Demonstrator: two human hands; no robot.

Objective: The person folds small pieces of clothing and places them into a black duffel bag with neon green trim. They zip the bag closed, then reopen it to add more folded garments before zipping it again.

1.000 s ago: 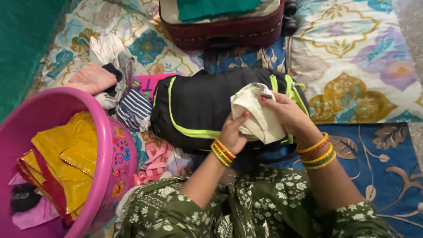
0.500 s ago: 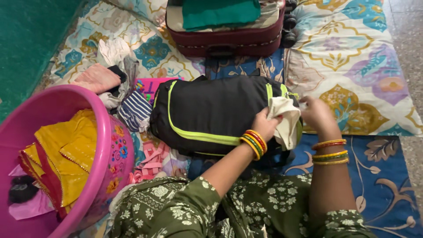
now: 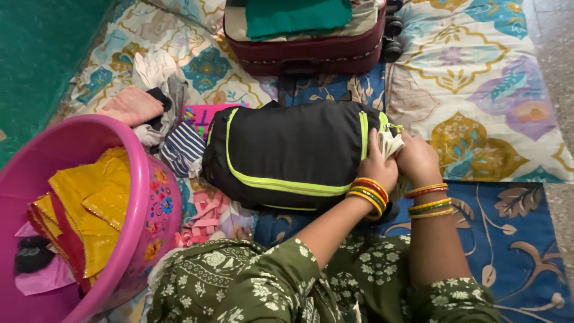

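Hands together at the soft black duffel bag (image 3: 287, 149) with neon-green piping: left hand (image 3: 378, 168) and right hand (image 3: 418, 159) both pinch crumpled cream cloth (image 3: 390, 142).

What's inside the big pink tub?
The pink tub holds folded yellow cloth with red trim, a pink piece and something black near the bottom. Whatever lies beneath the yellow cloth is covered and cannot be seen.

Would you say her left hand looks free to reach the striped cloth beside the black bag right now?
Probably not at once: the left hand is pressing the cream cloth into the black bag, and the striped cloth lies beyond the bag's far end.
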